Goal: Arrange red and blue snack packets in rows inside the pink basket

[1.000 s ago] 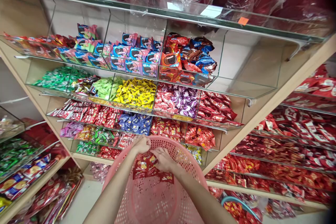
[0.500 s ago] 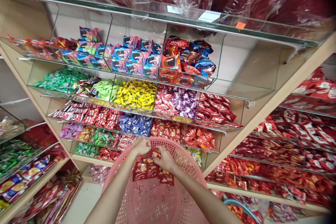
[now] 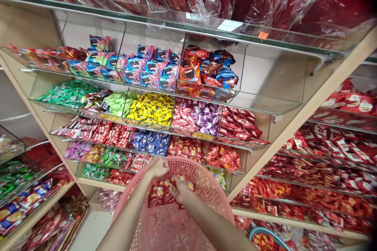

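A pink perforated plastic basket [image 3: 224, 204] stands in front of me, its wide mouth tilted toward me. My left hand [image 3: 159, 167] is closed over its far rim. Inside, several dark red candy packets with yellow-orange prints [image 3: 160, 194] lie against the far wall. Over these packets is my right hand [image 3: 180, 191], with its fingers apart and the fingertips at or just above the wrappers. Whether they touch cannot be made out. Part of the packets is hidden under that hand.
Ahead rises a wooden shelf with glass dividers, holding yellow candies [image 3: 151, 108], blue packets [image 3: 150, 142], red packets [image 3: 185, 147] and wrapped cookies [image 3: 150, 66]. Its slanted side panel [image 3: 294, 115] runs along the right. A blue hoop-like rim [image 3: 268, 232] shows at lower right.
My right hand has shifted slightly down and its fingers have spread over the red packets, which lie a little differently. The left hand stays on the rim. The view has moved slightly.
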